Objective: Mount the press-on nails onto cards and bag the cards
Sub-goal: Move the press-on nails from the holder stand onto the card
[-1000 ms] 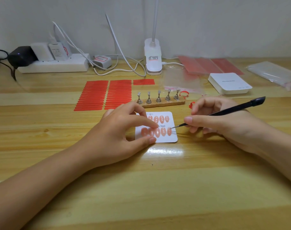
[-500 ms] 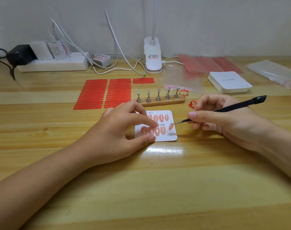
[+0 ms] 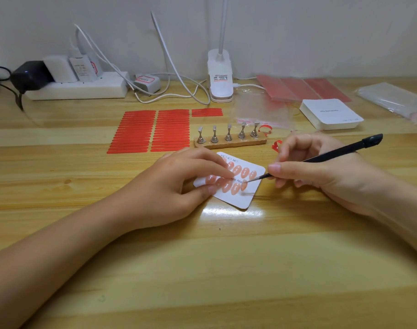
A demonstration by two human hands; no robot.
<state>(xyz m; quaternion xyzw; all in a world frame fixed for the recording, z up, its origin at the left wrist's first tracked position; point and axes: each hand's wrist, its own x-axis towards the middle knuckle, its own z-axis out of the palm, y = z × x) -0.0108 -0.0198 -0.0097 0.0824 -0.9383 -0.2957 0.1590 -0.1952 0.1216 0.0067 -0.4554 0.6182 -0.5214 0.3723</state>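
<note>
A white card (image 3: 246, 197) lies on the wooden desk, turned at an angle, with two rows of peach press-on nails (image 3: 237, 170) stuck on it. My left hand (image 3: 179, 186) pinches the card's left part between forefinger and thumb, covering some nails. My right hand (image 3: 321, 172) grips a thin black tool (image 3: 333, 155) like a pen; its metal tip touches the rightmost nail (image 3: 244, 185) of the near row.
Behind the card stands a wooden strip with metal nail stands (image 3: 228, 136). Red adhesive strips (image 3: 152, 130) lie at left, a clear bag (image 3: 259, 110) and a stack of white cards (image 3: 331, 113) at right. A power strip (image 3: 76, 87), cables and a lamp base (image 3: 220, 79) line the back.
The card has been turned clockwise under my left hand. The tool tip has moved in from the card's right edge onto the rightmost nail of the near row.
</note>
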